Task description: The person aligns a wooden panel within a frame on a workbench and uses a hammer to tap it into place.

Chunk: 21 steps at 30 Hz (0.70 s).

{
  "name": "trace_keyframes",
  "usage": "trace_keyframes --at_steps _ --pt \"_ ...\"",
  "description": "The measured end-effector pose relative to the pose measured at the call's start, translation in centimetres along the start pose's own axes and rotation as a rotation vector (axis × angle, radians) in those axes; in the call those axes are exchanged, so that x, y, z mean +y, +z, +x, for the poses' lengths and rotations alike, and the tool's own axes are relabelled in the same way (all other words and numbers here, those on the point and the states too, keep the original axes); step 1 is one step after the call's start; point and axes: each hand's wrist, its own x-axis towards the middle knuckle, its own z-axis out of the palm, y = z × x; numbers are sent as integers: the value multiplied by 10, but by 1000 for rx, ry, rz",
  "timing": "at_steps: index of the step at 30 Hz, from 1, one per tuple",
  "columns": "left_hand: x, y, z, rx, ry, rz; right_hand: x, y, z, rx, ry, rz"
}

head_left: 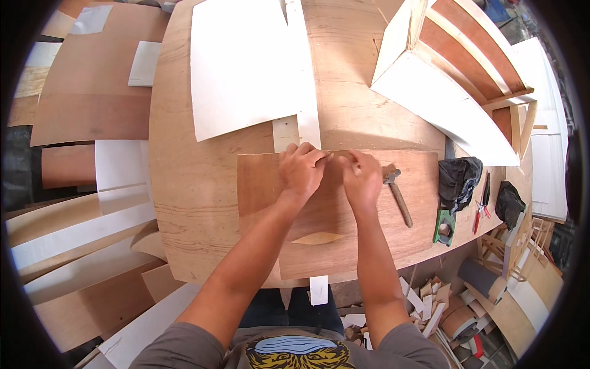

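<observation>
reddish plywood panel (pixel 369 227) flat on the desk (pixel 196 203), pressed at its far edge.
left hand (pixel 301 169) and right hand (pixel 362 178) side by side, fingertips pinching something too small to tell; could slip, panel unclamped. hammer (pixel 396 190) just beside. open white box frame (pixel 455 74) at right, apparently empty.
</observation>
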Motion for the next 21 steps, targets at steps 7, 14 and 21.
trace_keyframes --at_steps 7,14,21 --pt "1 -2 0 -7 -63 -62 71 -67 -60 201 75 -407" --pt "3 -3 0 -21 -94 -79 107 -77 -76 74 159 -494" --pt "1 -4 -1 -7 -72 -44 23 -53 -60 -107 452 206"
